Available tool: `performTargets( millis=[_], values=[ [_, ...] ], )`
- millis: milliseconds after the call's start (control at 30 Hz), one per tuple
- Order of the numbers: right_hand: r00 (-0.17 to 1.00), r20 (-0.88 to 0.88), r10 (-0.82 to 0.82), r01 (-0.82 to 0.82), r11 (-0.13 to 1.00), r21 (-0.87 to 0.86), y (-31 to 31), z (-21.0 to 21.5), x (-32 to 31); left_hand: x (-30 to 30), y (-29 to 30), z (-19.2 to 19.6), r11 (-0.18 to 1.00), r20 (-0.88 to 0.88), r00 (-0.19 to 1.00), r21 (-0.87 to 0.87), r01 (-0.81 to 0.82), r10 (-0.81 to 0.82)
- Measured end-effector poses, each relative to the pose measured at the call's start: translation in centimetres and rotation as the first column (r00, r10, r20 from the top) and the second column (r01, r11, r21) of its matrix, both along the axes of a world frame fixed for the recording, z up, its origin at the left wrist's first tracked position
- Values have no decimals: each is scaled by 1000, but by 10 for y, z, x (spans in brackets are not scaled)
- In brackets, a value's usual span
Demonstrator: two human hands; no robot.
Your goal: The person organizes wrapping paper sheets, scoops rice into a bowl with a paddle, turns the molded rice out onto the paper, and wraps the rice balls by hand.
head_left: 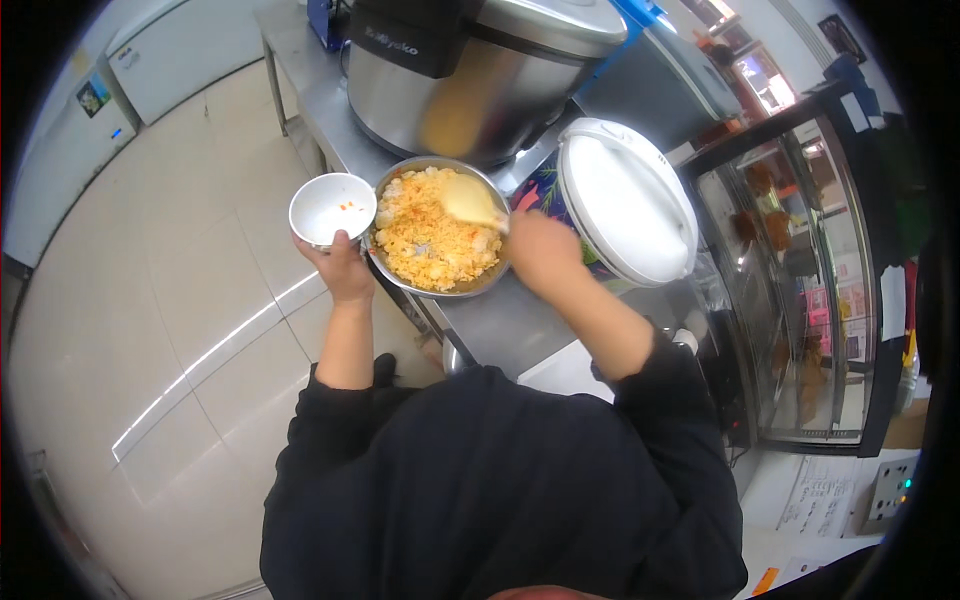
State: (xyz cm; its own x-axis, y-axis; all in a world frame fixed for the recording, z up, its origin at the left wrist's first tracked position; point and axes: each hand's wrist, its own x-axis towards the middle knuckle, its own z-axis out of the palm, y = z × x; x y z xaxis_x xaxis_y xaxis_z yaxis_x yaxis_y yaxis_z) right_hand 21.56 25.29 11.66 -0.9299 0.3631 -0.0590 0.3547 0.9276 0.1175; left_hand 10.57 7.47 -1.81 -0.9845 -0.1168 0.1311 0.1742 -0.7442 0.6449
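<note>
In my left hand (342, 268) is a white bowl (325, 222), tilted toward me, with a few orange bits of food on its inside. It is held just left of a round metal pan (462, 291) on the counter. Orange-yellow fried rice (425, 235) fills much of that pan, paler in places. My right hand (543, 250) is closed round the handle of a cream-coloured rice paddle (468, 199), whose broad blade lies over the rice at the pan's right side. The hand is slightly blurred.
A large steel rice cooker (470, 95) stands behind the pan. To the right, a white lidded container (630, 205) sits on the steel counter (505, 325). Farther right is a glass display cabinet (800, 280). White chest freezers (185, 50) stand across the tiled floor (170, 290).
</note>
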Motion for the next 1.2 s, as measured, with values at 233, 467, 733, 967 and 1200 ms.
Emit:
performTargets(
  millis=[233,467,733,967,1200],
  values=[
    [989,42,141,-146,977,153,9,-44,-36,-3,21,6,995,-53,994,39,-95,97],
    [986,28,166,-167,986,13,20,-51,-20,-6,24,18,988,13,991,-80,-129,130],
    [988,60,140,-120,957,-266,-14,-46,3,2,25,17,986,11,988,-77,-150,151],
    [1000,1,2,-2,896,-445,-33,-64,9,-21,6,-54,701,-274,933,-617,-357,235],
    [539,-811,-226,-416,766,-490,36,-17,167,-6,10,20,976,-133,991,-215,-18,-11]
  ],
)
